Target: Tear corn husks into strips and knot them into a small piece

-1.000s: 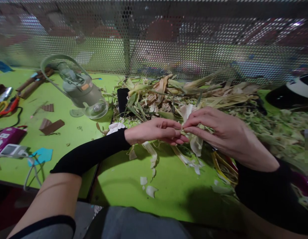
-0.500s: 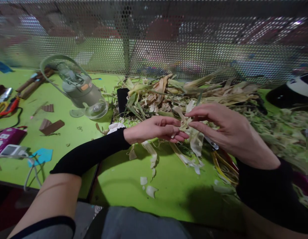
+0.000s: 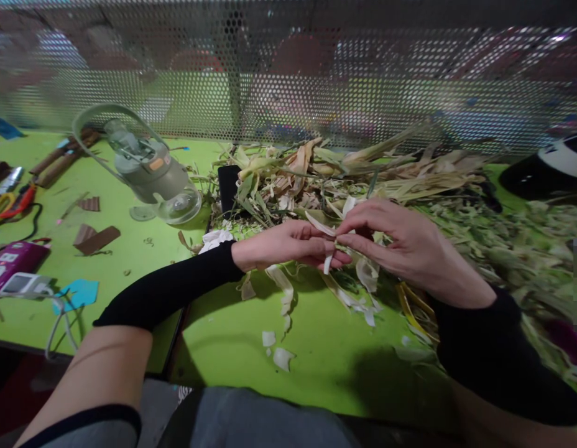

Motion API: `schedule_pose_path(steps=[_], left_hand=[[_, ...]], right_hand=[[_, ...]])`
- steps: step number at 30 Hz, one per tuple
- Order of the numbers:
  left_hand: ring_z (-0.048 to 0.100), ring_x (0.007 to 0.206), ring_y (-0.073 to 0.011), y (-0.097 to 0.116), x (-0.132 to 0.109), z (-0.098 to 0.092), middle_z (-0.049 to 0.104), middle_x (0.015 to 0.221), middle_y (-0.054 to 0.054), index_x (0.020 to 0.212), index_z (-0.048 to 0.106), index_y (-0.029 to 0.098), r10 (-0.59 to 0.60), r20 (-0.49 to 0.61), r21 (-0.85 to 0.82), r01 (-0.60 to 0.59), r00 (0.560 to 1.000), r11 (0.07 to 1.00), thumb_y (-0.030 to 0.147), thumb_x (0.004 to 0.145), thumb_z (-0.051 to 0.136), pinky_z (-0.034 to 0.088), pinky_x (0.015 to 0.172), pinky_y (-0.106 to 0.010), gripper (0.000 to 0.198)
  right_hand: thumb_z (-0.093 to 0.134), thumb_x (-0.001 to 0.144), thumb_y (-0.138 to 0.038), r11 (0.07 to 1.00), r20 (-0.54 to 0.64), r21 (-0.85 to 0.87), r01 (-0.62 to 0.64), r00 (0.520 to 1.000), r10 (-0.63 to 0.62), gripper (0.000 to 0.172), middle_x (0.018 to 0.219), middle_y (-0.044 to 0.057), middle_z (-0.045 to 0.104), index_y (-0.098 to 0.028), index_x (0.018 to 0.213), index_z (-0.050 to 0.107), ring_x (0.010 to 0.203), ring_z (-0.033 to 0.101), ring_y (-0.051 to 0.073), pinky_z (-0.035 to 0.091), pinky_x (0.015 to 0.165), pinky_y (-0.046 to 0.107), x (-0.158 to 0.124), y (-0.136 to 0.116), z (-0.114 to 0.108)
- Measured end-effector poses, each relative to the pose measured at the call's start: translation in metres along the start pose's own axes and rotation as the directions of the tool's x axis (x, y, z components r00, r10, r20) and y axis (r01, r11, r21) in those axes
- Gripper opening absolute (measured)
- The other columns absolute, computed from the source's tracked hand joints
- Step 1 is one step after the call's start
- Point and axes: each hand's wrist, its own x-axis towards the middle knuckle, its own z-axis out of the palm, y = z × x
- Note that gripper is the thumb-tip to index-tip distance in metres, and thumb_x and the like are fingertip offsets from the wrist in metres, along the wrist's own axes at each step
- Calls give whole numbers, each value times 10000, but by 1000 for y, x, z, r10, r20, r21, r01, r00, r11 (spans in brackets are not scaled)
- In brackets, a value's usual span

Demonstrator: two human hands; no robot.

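Both hands meet over the front of the green table. Pale corn husk strips (image 3: 319, 223) poke out between their fingertips, one piece pointing up and left, another hanging below. My left hand (image 3: 293, 244), palm partly up, pinches the husk between thumb and fingers. From the right, my right hand (image 3: 400, 246) closes its thumb and fingertips on the same husk. Part of it is hidden by the fingers. Behind lies a heap of dried corn husks (image 3: 302, 171). Loose husk scraps (image 3: 283, 359) and a curled strip (image 3: 285, 292) rest on the tabletop below my hands.
A lidded bottle (image 3: 153, 168) with a carrying loop stands left, near a black phone (image 3: 229, 190). Yellow-handled scissors (image 3: 412, 311) lie by my right wrist. Further left are a purple power strip (image 3: 20, 264) and pliers (image 3: 18, 202). A perforated metal screen (image 3: 279, 81) runs behind.
My right hand has shifted left and closer to my left hand, its fingertips now closed on the husk. Narrow pale pieces now stick out above and below my left thumb.
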Motion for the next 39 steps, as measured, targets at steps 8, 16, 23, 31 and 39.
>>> schedule_pose_path(steps=[8,16,23,31,39], left_hand=[[714,902,-106,-8,6,-5,787,986,-69,1070,780,113,175,-76,-95,-182,982,979,281,973,714,551,1034,-343,205],[681,885,-116,-8,10,3,754,928,-32,1015,724,122,296,-373,-134,-366,880,921,208,959,693,526,1030,-353,106],[668,875,-110,-5,12,1,715,880,14,1043,664,136,282,-418,-136,-366,864,921,57,805,757,497,988,-330,268],[628,852,-102,-4,9,-1,683,830,26,1023,661,145,339,-415,-48,-393,844,918,55,754,760,477,888,-268,300],[520,758,-74,-3,3,-4,639,1002,2,1236,617,165,390,-403,123,-374,828,919,90,821,692,455,776,-240,429]], right_hand=[[662,984,-302,995,-190,-97,-25,982,6,158,797,49,683,-255,836,691,691,604,215,457,609,362,-2,-4,2],[663,1001,-352,983,-176,-126,-137,978,114,210,718,26,705,-240,830,709,552,572,167,387,504,325,-4,-11,19],[627,1000,-323,974,-172,-59,-217,964,205,218,733,24,724,-238,804,670,527,565,153,387,479,315,1,-10,29],[610,1022,-345,980,-152,-40,-194,971,186,266,695,16,680,-253,773,621,531,561,163,385,481,315,1,-17,28],[659,999,-450,963,-255,16,-270,930,265,262,706,10,670,-228,860,642,536,558,145,397,478,278,4,-14,44]])
